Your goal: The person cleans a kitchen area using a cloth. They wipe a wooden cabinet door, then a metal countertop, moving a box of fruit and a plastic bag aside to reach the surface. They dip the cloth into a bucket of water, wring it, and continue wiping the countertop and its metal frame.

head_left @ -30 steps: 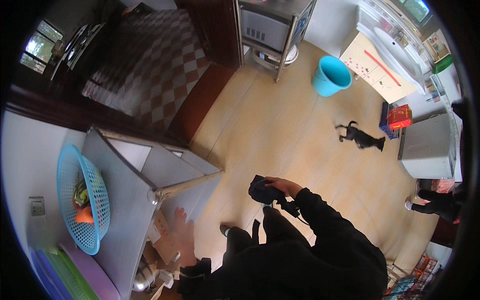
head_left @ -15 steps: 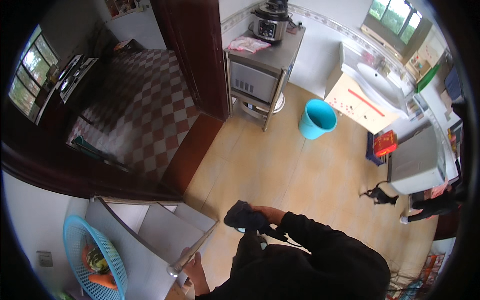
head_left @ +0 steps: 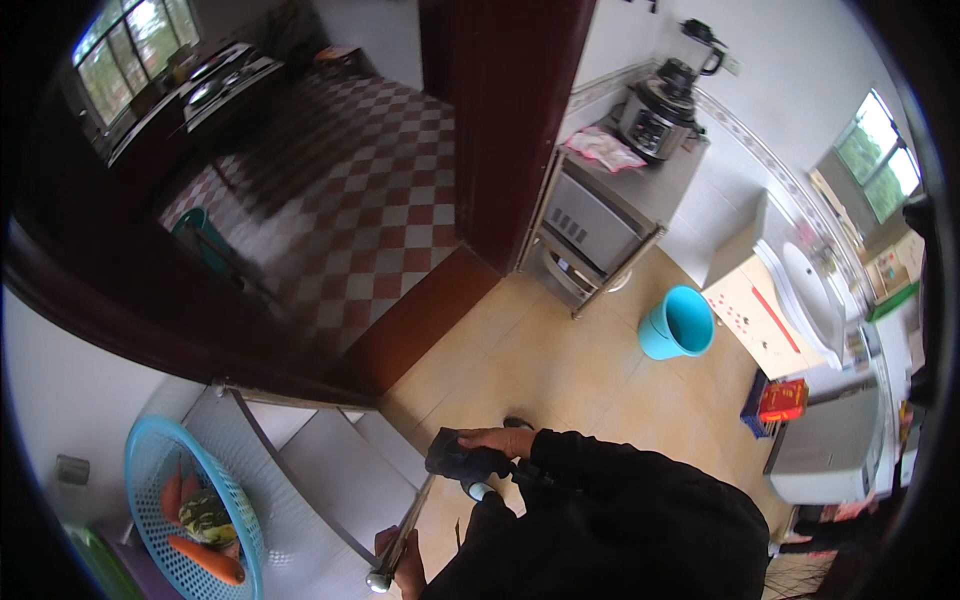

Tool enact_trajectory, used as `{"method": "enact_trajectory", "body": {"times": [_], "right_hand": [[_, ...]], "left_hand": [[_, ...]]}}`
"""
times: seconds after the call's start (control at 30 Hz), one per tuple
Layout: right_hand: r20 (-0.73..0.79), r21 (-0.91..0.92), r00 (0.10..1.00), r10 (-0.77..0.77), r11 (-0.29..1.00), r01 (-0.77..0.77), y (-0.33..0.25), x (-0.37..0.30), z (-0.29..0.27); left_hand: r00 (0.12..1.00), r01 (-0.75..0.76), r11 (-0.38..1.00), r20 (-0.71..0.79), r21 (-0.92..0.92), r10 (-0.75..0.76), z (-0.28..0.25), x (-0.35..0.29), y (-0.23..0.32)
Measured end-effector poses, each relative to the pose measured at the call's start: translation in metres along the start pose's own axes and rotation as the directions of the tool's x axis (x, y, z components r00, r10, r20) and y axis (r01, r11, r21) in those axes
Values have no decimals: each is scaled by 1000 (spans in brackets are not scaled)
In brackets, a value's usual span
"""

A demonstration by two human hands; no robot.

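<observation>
A: Fingers?
B: Right hand gripping dark cloth bundle, lower centre of frame. Left hand curled around steel table leg, bottom centre-left.
A: Around?
B: 1 blue plastic colander, lower left, 1 striped squash inside.

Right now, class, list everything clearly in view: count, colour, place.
Perforated plastic basket: one, light blue, lower left
Striped gourd: one, green, in basket
Tapered carrot: one, orange, basket's near side
Framed table: one, grey, beneath basket
Plastic bucket: one, turquoise, floor, right of centre
Round electric cooker: one, silver and black, on steel stand
Oval basin: one, white, right
Rectangular box: one, red, lower right
Soft-looking bundle: one, black, lower centre
Left hand: one, bare, holding metal rail
Right hand: one, black-sleeved, holding bundle
</observation>
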State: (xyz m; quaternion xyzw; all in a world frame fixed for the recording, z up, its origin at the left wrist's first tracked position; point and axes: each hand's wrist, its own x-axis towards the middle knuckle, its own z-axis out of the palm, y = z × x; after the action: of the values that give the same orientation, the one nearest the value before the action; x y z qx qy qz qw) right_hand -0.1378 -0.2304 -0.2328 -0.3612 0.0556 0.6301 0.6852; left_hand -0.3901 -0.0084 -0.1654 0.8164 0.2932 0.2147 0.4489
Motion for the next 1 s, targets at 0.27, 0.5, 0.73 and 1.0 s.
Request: {"method": "enact_trajectory", "body": {"times": [0.27, 0.5, 0.73, 1.0], "right_hand": [[96, -106, 987, 128, 987, -118, -104, -43, 27], [291, -313, 914, 284, 930, -190, -132, 21, -23], [195, -581, 917, 347, 794, -177, -97, 80, 13], [418, -865, 905, -82, 268, 424, 20, 179, 50]], "left_hand": [[981, 142, 964, -162, 223, -107, 16, -14, 12], [762, 522, 832, -337, -187, -554, 33, -14, 63], [690, 575, 788, -385, -220, -612, 38, -6, 81], [789, 462, 886, -436, -45, -434, 40, -10, 78]]}}
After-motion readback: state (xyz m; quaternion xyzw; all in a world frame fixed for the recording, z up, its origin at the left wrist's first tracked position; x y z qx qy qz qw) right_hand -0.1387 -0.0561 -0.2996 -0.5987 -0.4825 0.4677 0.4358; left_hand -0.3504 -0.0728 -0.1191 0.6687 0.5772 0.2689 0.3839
